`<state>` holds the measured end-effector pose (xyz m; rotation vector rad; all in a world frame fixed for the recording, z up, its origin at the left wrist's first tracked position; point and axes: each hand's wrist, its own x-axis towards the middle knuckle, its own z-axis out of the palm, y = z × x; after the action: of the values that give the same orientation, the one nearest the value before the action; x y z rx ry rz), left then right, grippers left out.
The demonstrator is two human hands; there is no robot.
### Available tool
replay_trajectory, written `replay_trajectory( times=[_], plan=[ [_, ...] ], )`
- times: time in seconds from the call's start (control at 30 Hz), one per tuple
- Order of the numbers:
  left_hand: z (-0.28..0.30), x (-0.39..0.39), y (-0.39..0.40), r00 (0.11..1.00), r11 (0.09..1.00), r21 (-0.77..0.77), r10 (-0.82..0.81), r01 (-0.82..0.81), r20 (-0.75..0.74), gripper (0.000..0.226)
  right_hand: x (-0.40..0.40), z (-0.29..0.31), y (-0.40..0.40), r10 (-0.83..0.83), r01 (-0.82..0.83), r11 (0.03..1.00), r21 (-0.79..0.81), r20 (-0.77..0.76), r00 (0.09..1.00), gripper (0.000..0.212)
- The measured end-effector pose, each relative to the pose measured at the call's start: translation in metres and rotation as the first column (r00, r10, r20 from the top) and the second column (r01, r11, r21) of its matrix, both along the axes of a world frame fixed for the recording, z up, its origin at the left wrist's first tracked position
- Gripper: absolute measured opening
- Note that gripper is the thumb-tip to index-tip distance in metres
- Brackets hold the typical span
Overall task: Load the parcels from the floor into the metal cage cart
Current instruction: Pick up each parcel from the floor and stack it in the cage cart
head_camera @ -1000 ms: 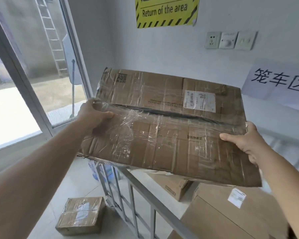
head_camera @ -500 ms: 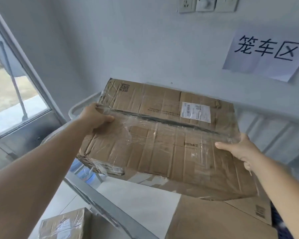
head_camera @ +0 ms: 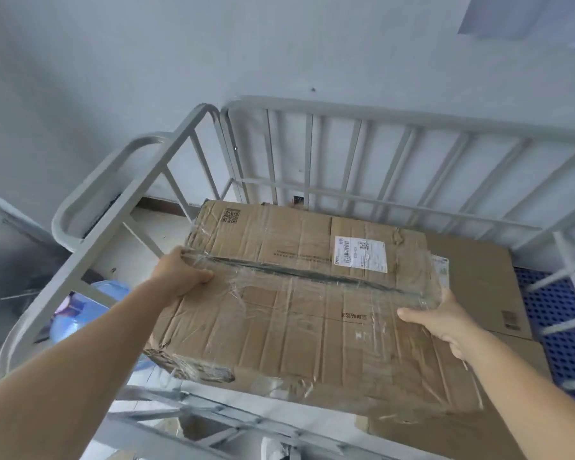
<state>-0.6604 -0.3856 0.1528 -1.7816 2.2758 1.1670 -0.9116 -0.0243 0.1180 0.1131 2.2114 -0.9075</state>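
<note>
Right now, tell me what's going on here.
A person holds a taped cardboard parcel by its two ends, left hand and right hand. The parcel is over the metal cage cart, above a flat brown box already lying inside. It is not yet set down. A blue water jug sits outside the cart's bars.

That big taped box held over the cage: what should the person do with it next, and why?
Probably lower it straight down. Both hands, left and right, hold the taped box by its ends, already inside the rails of the metal cage cart. A flat cardboard box lies beneath and to the right, so it seems a ready surface to rest on.
</note>
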Motion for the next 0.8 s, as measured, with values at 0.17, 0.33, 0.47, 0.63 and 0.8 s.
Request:
replay_trajectory(
  times=[0.17,0.33,0.47,0.63,0.8],
  plan=[
    [-0.051,0.012,-0.029,0.993,0.998,0.038,-0.044,0.039,0.111,0.07,0.018,-0.048,-0.023,-0.003,-0.005,0.996,0.084,0.093,0.996,0.115],
    [-0.096,0.022,-0.048,0.972,0.994,0.088,-0.085,0.068,0.219,0.072,0.031,-0.094,-0.041,0.002,-0.031,0.988,0.148,0.191,0.982,0.12],
    [-0.126,0.016,-0.058,0.948,0.987,0.12,-0.134,0.103,0.29,0.076,0.027,-0.128,-0.051,0.012,-0.054,0.985,0.167,0.241,0.971,0.109],
    [-0.157,-0.004,-0.076,0.944,0.984,0.156,-0.134,0.09,0.302,0.082,0.007,-0.159,-0.063,0.015,-0.073,0.979,0.193,0.286,0.958,0.097],
    [-0.196,-0.009,-0.082,0.963,0.981,0.183,-0.111,0.066,0.248,0.072,0.011,-0.195,-0.064,-0.044,-0.012,0.979,0.202,0.27,0.962,0.114]
  ],
)
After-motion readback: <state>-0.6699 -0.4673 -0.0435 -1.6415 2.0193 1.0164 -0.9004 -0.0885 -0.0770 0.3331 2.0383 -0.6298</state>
